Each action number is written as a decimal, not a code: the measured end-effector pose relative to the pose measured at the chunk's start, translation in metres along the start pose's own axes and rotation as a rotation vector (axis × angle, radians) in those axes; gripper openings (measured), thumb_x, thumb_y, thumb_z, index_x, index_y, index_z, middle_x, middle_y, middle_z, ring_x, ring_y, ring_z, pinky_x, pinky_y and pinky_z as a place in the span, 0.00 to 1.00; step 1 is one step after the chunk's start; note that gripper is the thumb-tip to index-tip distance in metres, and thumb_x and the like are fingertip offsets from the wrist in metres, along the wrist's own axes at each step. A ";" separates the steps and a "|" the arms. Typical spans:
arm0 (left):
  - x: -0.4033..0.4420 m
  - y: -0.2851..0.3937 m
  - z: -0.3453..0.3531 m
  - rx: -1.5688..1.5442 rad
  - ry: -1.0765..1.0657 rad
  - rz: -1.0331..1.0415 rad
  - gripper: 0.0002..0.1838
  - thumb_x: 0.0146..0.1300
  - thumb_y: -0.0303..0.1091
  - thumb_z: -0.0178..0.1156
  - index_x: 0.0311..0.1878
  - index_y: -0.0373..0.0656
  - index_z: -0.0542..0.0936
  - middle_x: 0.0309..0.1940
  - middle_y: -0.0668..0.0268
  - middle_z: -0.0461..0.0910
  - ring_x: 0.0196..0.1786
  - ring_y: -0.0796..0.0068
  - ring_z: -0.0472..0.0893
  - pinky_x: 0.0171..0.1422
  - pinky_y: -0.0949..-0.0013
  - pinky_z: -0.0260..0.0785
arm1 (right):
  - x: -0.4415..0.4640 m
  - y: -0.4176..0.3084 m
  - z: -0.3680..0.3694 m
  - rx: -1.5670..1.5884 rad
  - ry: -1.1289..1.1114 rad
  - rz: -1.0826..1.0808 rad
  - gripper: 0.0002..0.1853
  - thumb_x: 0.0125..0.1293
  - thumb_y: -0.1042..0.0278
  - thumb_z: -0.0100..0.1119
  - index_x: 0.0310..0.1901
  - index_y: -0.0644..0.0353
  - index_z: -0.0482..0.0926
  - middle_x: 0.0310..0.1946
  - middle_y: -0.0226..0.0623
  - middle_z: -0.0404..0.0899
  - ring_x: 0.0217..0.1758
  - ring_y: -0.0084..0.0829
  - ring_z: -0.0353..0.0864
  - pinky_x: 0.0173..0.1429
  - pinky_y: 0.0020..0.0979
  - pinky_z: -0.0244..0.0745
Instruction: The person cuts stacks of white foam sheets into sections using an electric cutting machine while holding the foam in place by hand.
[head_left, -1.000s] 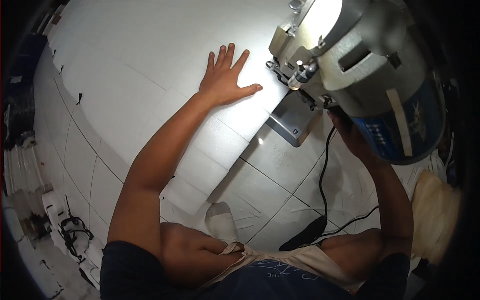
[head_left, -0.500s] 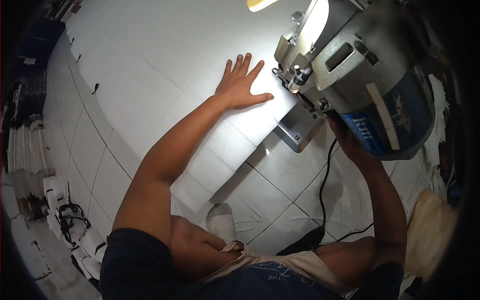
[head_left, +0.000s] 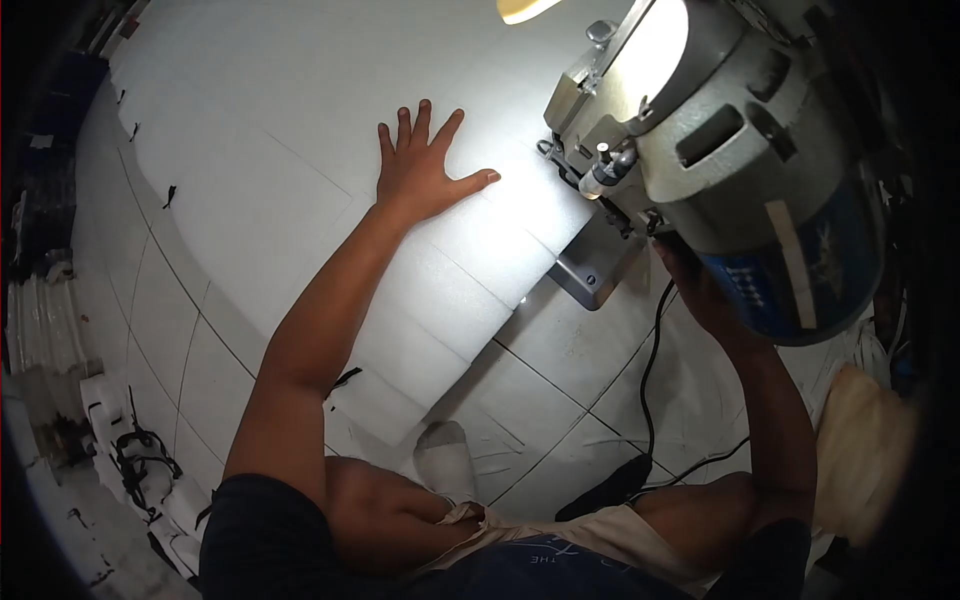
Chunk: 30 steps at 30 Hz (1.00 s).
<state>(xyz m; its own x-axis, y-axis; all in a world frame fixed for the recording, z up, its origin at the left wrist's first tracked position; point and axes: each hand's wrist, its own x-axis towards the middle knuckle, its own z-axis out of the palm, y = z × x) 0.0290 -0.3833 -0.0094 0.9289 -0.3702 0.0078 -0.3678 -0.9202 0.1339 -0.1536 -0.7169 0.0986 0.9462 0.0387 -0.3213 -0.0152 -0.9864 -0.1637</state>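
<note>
White sheet (head_left: 260, 200): centre to 11 o'clock, edge near machine (head_left: 700, 195) at 2 o'clock.
Left hand (head_left: 418, 175): splayed flat on sheet, grasping nothing.
Right hand (head_left: 708, 290): 3 o'clock, partly hidden by machine; cannot tell grip.
Blue label (head_left: 745, 292): lettering blurred.
Shirt (head_left: 480, 575): 6 o'clock; "THE", inverted.

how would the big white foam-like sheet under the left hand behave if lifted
The broad white foam-like sheet would probably sag, as its edge looks thin. It might bend along the straight lines crossing it. Its foamy look suggests lightness.
</note>
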 end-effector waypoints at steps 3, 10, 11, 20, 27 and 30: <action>-0.002 0.001 0.000 -0.016 0.013 0.011 0.59 0.49 0.83 0.55 0.78 0.55 0.59 0.79 0.46 0.48 0.81 0.40 0.41 0.81 0.34 0.28 | 0.011 0.021 0.028 -0.602 0.665 -0.332 0.41 0.73 0.38 0.51 0.77 0.57 0.56 0.75 0.51 0.55 0.79 0.49 0.53 0.79 0.52 0.52; -0.002 -0.002 0.008 -0.061 0.066 0.033 0.58 0.48 0.83 0.56 0.77 0.54 0.62 0.78 0.45 0.51 0.81 0.39 0.43 0.80 0.34 0.29 | 0.016 0.021 0.020 -1.138 0.782 -0.494 0.36 0.75 0.46 0.52 0.75 0.60 0.58 0.73 0.51 0.57 0.77 0.50 0.57 0.77 0.52 0.57; -0.002 -0.003 0.009 -0.069 0.064 0.034 0.58 0.48 0.83 0.56 0.77 0.54 0.62 0.78 0.45 0.51 0.81 0.39 0.43 0.80 0.34 0.29 | 0.016 0.007 0.017 -1.202 0.780 -0.552 0.35 0.75 0.47 0.52 0.75 0.59 0.59 0.73 0.52 0.57 0.77 0.50 0.59 0.76 0.53 0.59; -0.006 -0.001 0.012 -0.086 0.057 0.034 0.57 0.49 0.80 0.58 0.77 0.53 0.62 0.78 0.46 0.51 0.81 0.40 0.45 0.81 0.35 0.29 | 0.035 -0.002 0.025 -1.164 0.764 -0.560 0.33 0.74 0.47 0.56 0.74 0.52 0.60 0.67 0.53 0.66 0.71 0.51 0.67 0.70 0.53 0.68; -0.005 -0.005 0.014 -0.135 0.059 0.039 0.59 0.48 0.82 0.56 0.77 0.53 0.61 0.78 0.45 0.50 0.81 0.40 0.43 0.81 0.35 0.27 | 0.050 -0.020 0.025 -0.986 0.682 -0.382 0.35 0.74 0.41 0.51 0.78 0.42 0.56 0.77 0.37 0.54 0.79 0.41 0.55 0.77 0.48 0.58; -0.007 -0.005 0.021 -0.181 0.103 0.051 0.57 0.49 0.82 0.55 0.74 0.49 0.65 0.77 0.44 0.53 0.81 0.39 0.43 0.81 0.34 0.27 | 0.058 -0.037 0.016 -0.980 0.674 -0.412 0.38 0.75 0.44 0.51 0.73 0.67 0.56 0.67 0.55 0.67 0.71 0.50 0.68 0.73 0.45 0.66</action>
<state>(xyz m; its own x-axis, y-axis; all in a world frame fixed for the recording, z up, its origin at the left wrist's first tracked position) 0.0240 -0.3786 -0.0306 0.9123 -0.3920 0.1186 -0.4091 -0.8594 0.3066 -0.1032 -0.6759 0.0714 0.8050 0.5668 0.1753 0.2923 -0.6359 0.7143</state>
